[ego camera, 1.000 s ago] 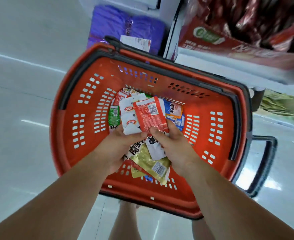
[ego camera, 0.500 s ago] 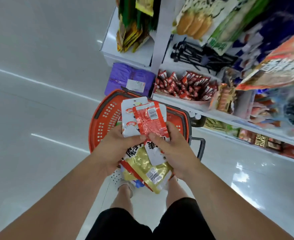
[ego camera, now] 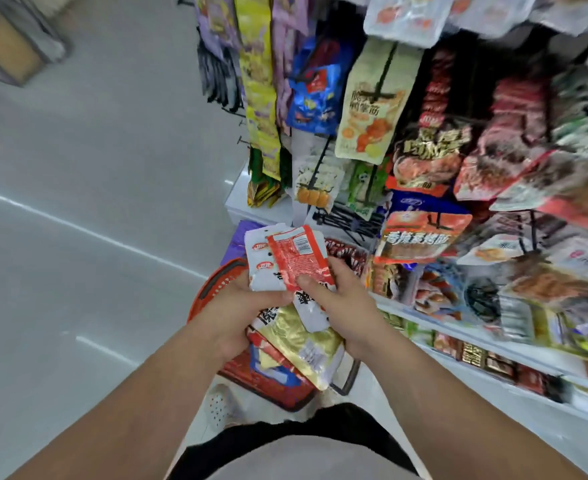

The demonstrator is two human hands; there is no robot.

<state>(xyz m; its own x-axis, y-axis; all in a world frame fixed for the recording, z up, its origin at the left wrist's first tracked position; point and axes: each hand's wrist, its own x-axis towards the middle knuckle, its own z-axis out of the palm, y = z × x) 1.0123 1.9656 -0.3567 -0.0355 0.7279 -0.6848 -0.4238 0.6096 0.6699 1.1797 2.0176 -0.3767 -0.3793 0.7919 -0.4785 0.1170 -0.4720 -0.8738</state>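
Head view: left hand (ego camera: pixel 240 306) grips white packets (ego camera: pixel 261 268); right hand (ego camera: pixel 341 303) pinches red packet (ego camera: pixel 297 258); basket (ego camera: pixel 268 379) seemingly below.

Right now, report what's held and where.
Left hand and right hand grip a bundle of snack packets at its middle; right thumb pins the red packet near its bottom.

In my fingers (ego camera: pixel 311 289), the red packet (ego camera: pixel 297 261) carries white print and a white barcode patch; the white packet (ego camera: pixel 260 271) shows red ovals; the gold packet (ego camera: pixel 303 344) gleams. My basket (ego camera: pixel 212 285) is orange-red.
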